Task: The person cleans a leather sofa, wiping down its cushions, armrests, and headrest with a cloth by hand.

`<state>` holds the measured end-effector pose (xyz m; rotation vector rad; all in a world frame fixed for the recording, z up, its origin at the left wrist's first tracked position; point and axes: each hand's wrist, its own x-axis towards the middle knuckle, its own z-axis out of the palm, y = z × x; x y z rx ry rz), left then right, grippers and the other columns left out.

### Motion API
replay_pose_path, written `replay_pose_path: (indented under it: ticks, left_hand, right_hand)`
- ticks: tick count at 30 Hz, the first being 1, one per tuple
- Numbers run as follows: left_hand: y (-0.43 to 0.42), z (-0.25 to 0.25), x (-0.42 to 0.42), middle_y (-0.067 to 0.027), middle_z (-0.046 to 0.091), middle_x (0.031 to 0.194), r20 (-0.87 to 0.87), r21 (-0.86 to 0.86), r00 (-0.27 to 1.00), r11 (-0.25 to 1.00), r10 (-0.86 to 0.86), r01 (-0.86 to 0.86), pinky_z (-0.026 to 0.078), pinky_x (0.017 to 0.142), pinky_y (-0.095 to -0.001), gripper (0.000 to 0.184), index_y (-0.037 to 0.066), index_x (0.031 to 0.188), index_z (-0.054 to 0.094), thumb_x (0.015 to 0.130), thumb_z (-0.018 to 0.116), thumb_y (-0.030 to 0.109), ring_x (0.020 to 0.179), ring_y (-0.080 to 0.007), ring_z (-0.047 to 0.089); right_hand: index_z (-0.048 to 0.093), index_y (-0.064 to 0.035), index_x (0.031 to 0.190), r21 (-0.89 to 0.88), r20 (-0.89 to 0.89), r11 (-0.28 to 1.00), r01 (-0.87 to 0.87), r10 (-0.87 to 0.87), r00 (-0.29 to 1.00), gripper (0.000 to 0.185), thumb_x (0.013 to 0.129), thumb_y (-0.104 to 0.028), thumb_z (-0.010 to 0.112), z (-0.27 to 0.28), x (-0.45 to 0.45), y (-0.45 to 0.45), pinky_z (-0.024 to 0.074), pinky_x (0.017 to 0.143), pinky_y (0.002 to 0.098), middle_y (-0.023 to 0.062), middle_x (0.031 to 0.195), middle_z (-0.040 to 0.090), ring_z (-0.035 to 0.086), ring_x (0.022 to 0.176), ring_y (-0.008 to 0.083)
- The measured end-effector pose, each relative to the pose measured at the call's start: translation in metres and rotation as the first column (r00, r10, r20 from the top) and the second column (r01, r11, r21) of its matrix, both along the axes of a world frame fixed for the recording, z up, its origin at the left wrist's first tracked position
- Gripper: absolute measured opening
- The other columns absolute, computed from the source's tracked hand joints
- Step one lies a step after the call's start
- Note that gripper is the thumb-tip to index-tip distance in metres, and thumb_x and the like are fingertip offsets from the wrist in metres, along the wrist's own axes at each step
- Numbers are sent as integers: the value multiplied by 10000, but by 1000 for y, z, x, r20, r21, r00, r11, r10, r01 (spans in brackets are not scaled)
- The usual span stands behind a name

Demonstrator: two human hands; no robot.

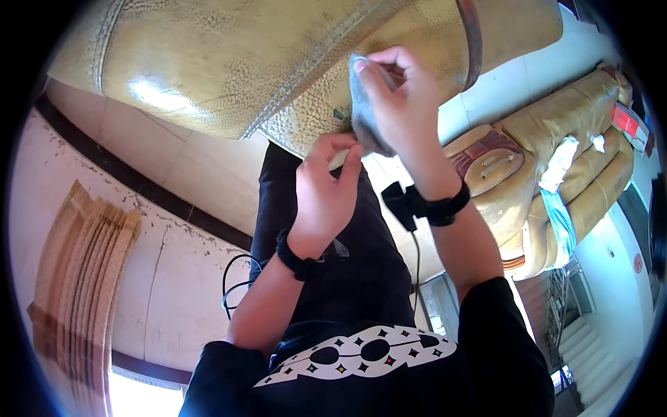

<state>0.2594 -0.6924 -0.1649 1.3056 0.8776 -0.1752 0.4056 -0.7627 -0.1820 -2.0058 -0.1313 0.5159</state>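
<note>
A grey cloth (366,115), bunched and hanging downward, is held between the thumb and fingers of my right hand (406,104). Lower and to the left, my left hand (325,191) has its thumb and forefinger pinched together beside the cloth's lower edge; what is between them, if anything, is too small to tell. Both hands are in front of a tan leather sofa (208,62) with stitched seams. Its surface near the fingers is wrinkled, with a small dark greenish mark. Each wrist wears a black band, and a cable hangs from the right one.
Another tan sofa (549,125) stands at the right, with a blue and white cloth (558,222) and a red box (625,121) on it. A gathered curtain (87,257) hangs at the left by a worn wall. Black cable loops (226,281) lie beside my left forearm.
</note>
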Motion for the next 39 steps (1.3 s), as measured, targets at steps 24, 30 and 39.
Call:
replay_pose_path:
  ticks: [24, 30, 39]
  left_hand:
    - [51, -20, -18, -130, 667, 931, 183, 834, 905, 548, -383, 63, 557, 646, -425, 261, 62, 1145, 672, 890, 707, 11, 745, -348, 671]
    - [49, -29, -16, -108, 649, 895, 129, 820, 939, 567, -319, 80, 552, 623, -422, 291, 76, 1172, 689, 890, 699, 4, 711, -324, 661]
    - [47, -35, -24, -139, 637, 900, 139, 814, 940, 576, -313, 72, 523, 673, -413, 256, 17, 1117, 670, 869, 681, -42, 771, -341, 645]
  right_hand:
    - [658, -107, 946, -204, 493, 946, -251, 321, 808, 126, 849, -36, 695, -13, -32, 13, 556, 646, 426, 121, 886, 678, 693, 760, 342]
    - [659, -95, 894, -202, 558, 970, -134, 227, 798, 49, 890, -90, 708, -14, -29, 19, 554, 591, 414, 134, 767, 679, 689, 658, 340]
    - [683, -72, 913, -158, 448, 956, -249, 294, 844, 105, 815, -74, 722, -14, -33, 11, 545, 674, 448, 141, 832, 672, 679, 758, 362]
